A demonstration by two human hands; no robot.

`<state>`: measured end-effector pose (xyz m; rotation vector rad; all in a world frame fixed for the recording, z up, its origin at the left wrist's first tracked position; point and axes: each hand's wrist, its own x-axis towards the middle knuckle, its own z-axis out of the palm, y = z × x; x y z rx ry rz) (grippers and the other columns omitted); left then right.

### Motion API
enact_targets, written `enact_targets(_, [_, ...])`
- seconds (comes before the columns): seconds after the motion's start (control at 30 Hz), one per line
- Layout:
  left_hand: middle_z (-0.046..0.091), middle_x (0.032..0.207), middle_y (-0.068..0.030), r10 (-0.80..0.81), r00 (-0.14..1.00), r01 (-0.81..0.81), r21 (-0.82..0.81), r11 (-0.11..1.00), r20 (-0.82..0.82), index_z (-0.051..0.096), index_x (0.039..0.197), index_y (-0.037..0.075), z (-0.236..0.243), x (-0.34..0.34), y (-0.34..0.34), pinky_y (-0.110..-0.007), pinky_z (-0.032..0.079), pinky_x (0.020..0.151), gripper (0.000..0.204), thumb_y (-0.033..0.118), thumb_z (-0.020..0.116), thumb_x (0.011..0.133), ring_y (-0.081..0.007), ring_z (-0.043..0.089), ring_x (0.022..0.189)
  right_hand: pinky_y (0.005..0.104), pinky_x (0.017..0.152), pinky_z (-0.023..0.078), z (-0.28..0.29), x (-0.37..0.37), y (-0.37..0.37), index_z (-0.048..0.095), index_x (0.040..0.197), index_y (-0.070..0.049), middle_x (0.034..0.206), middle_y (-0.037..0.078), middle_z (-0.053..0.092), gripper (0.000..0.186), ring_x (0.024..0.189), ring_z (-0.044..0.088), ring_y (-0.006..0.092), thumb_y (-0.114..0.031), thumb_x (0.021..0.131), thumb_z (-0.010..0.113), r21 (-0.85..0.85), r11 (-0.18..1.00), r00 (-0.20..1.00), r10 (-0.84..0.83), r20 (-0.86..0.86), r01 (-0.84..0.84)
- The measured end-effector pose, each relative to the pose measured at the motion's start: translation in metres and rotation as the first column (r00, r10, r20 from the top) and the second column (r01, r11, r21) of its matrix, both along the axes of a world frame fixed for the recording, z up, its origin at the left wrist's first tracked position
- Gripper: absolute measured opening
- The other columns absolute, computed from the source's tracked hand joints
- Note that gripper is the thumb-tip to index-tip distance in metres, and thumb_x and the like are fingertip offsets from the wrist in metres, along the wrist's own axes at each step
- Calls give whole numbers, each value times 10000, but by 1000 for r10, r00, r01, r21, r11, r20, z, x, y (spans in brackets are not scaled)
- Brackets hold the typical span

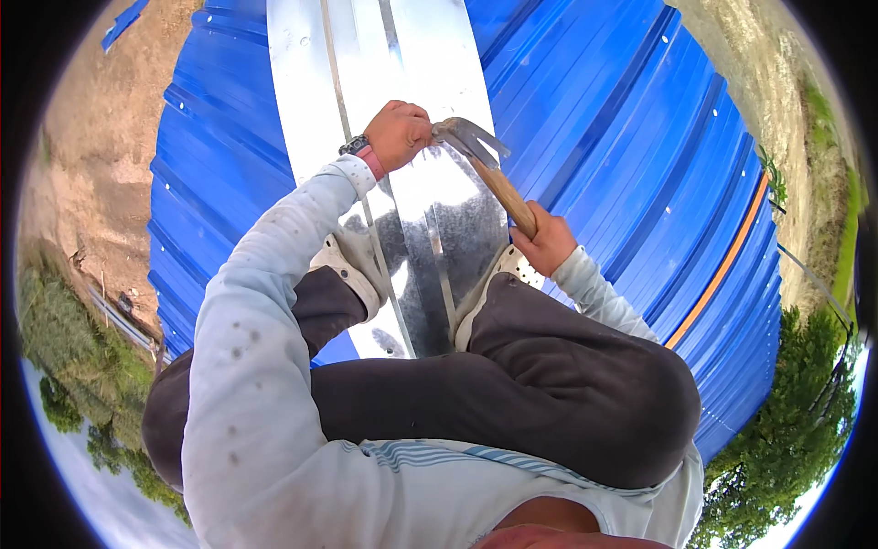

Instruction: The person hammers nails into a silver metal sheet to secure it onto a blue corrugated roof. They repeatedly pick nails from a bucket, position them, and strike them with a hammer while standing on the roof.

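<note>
My right hand [547, 240] is wrapped round the wooden handle of a claw hammer [498, 188], near the handle's lower end. The hammer's steel head lies up and to the left, with its curved claw pointing right. My left hand [398, 135] is closed right beside the striking end of that head; whatever its fingers hold, if anything, is hidden. Beneath both hands runs a shiny silver metal ridge sheet [412, 206] with lengthwise folds, and sunlight glares off its far part. A dark watch and a reddish band circle my left wrist.
Ribbed blue metal roofing [585, 101] slopes away on both sides of the silver sheet. My feet in pale perforated clogs [347, 274] rest at the sheet. An orange strip [722, 265] crosses the right slope. Bare ground [105, 174] and trees [777, 430] show far below the roof's edges.
</note>
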<state>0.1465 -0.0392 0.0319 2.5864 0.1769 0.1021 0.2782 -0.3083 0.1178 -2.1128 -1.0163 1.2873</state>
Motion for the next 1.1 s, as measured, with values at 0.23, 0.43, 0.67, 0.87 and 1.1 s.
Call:
enact_targets(0.23, [650, 820, 5, 34, 996, -36, -21, 999, -82, 686, 806, 166, 18, 6, -3, -334, 391, 842, 72, 182, 656, 742, -166, 577, 903, 387, 565, 459, 40, 1, -10, 542, 988, -46, 686, 174, 569, 291, 614, 586, 352, -218, 767, 619, 396, 898, 981, -175, -81, 193])
enact_targets(0.43, [643, 842, 30, -71, 996, 73, 42, 996, -50, 673, 802, 169, 0, 3, 7, -338, 387, 849, 60, 169, 637, 754, -154, 572, 934, 424, 593, 467, -18, -2, -15, 525, 1027, -51, 732, 202, 588, 328, 669, 591, 385, -240, 773, 612, -40, 999, 1000, 14, -14, -14])
enact_targets(0.67, [629, 923, 28, -54, 998, 53, 36, 998, 24, 658, 788, 128, 14, 5, 4, -327, 380, 855, 53, 165, 634, 759, -164, 554, 930, 416, 549, 454, 37, 10, -13, 517, 982, -62, 641, 166, 563, 274, 595, 576, 373, -194, 770, 629, 128, 989, 995, -61, -76, 71])
enact_targets(0.87, [621, 949, -5, -26, 998, 31, -87, 996, 54, 654, 827, 83, 6, 7, 8, -330, 412, 830, 86, 64, 601, 762, -196, 550, 942, 410, 568, 460, -25, 2, -6, 540, 962, -54, 652, 187, 565, 244, 609, 572, 388, -223, 794, 593, -105, 992, 993, 76, 86, -67])
enact_targets(1.1, [596, 1010, -70, 136, 986, -121, -147, 982, 95, 608, 948, 57, 7, 2, 7, -339, 467, 819, 234, -65, 510, 774, -263, 546, 970, 436, 580, 452, 28, 5, -17, 534, 979, -67, 663, 179, 573, 284, 630, 578, 383, -268, 790, 603, 201, 974, 995, -99, -34, 104])
